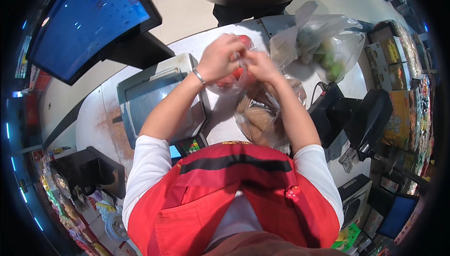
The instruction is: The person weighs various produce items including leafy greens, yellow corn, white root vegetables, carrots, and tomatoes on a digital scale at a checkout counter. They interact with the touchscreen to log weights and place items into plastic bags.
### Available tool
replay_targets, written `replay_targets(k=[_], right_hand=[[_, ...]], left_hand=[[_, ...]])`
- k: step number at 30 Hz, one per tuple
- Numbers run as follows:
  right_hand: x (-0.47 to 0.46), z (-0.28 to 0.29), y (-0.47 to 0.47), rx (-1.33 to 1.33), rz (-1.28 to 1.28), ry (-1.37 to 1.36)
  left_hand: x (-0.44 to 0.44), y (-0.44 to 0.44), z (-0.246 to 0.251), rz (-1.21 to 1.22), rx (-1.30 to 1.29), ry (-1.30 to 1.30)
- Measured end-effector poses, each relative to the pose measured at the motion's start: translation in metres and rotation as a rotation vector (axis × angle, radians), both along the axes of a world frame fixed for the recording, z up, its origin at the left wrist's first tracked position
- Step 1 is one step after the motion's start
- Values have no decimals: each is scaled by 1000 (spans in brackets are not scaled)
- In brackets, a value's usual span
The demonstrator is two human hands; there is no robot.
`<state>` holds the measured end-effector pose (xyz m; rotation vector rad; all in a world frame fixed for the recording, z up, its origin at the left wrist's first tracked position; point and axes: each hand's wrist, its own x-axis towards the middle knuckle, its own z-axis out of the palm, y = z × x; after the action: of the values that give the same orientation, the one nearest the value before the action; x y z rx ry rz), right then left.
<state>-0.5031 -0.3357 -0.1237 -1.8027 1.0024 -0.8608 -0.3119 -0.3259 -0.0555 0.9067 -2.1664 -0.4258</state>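
My left hand [222, 58], with a silver bracelet at the wrist, and my right hand [263, 67] meet over the white counter [223, 122]. Between them they pinch the gathered top of a clear plastic bag [227, 84]. Red round produce shows through its film below and behind my fingers; whether it is tomatoes or another fruit I cannot tell. Beneath my right forearm lies another clear bag with brown contents [258, 117], partly hidden by the arm. Farther right stand translucent bags [325, 33] holding green produce [330, 64].
A scale with a metal platform [160, 98] and a keypad [192, 146] sits left of the bags. Beyond it rises a large lit monitor [95, 20]. Black devices on stands [372, 122] occupy the right side. A person [251, 10] stands across the counter.
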Motion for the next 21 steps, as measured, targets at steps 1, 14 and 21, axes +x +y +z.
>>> replay_targets(k=[1,14,21], right_hand=[[-1,5,2,248,-50,-6],[35,40,9,-120,226,-93],[-8,16,-29,-176,303,106]], left_hand=[[6,5,-3,160,-4,57],[3,31,-32,18,1174,987],[29,-19,-58,132,1114,191]])
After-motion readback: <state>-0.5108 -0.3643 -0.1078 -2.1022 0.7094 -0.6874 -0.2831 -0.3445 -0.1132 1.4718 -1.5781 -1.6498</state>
